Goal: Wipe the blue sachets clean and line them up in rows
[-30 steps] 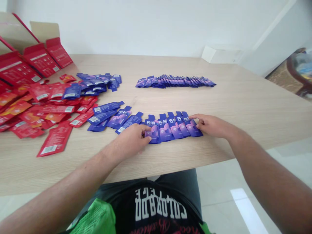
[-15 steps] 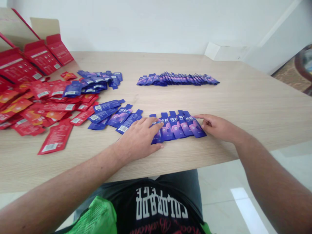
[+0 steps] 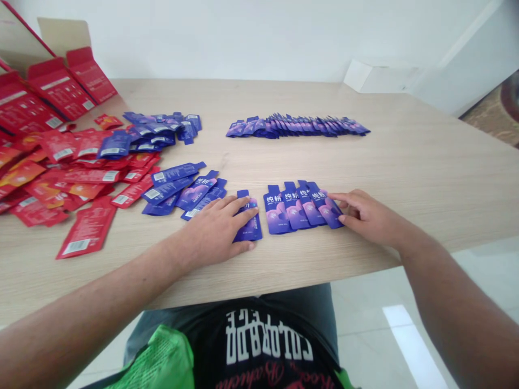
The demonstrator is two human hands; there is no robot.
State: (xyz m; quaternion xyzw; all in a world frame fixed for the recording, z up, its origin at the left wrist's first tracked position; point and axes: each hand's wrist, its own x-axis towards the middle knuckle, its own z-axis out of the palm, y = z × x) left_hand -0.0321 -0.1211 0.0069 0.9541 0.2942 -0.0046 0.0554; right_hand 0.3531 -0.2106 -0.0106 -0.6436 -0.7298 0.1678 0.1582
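My left hand (image 3: 221, 224) lies with its fingers spread over a purple-blue sachet (image 3: 252, 229), which is partly covered by the fingers. To its right, across a small gap, several like sachets (image 3: 278, 212) overlap in a short row, printed fronts up and narrow necks pointing away from me. At the right end of that row, my right hand (image 3: 367, 216) touches the edge of the last sachet (image 3: 327, 208). Its index finger and thumb are apart, and the other fingers are curled. Left of my left hand lies a loose group of blue sachets (image 3: 172, 189), some back side up.
A long, tightly overlapped row of purple sachets (image 3: 298, 127) lies farther back. At the left are a heap of red sachets (image 3: 87, 175), a pile of blue sachets (image 3: 154, 132) and open red boxes (image 3: 57, 89). A white box (image 3: 377, 78) stands by the wall.
My left hand has shifted left with the sachet under it, opening a gap to the row. The right thumb has come out toward the last sachet's edge. The view has shifted slightly.
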